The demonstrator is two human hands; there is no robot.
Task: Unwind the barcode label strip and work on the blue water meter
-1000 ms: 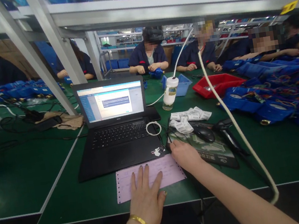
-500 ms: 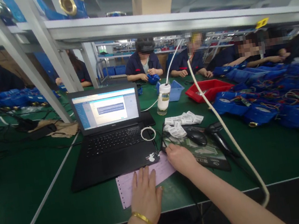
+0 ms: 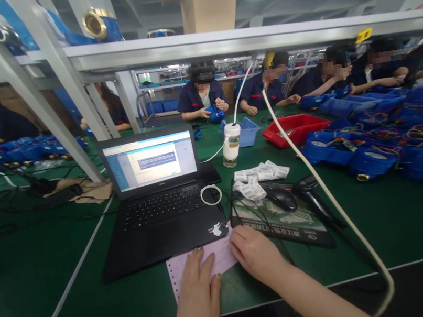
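Note:
A pink paper form with punched holes down its left edge lies in front of the black laptop. My left hand, a gold bangle at its wrist, rests on the form with fingers stretched out. At the form's right end my right hand is closed, fingers curled down. Whatever its fingertips hold is hidden behind the knuckles. Just beyond that hand are a mouse pad, thin black cables and a black mouse.
White label strips lie above the mouse, left of a black handheld scanner. A pale hose crosses the right side. Behind stand a jar and red bin. Blue meters crowd the right; co-workers sit opposite.
My right hand has drawn back left and toward me, off the mouse pad's corner. My left hand has slid slightly left and nearer. The pad has shifted a little toward me.

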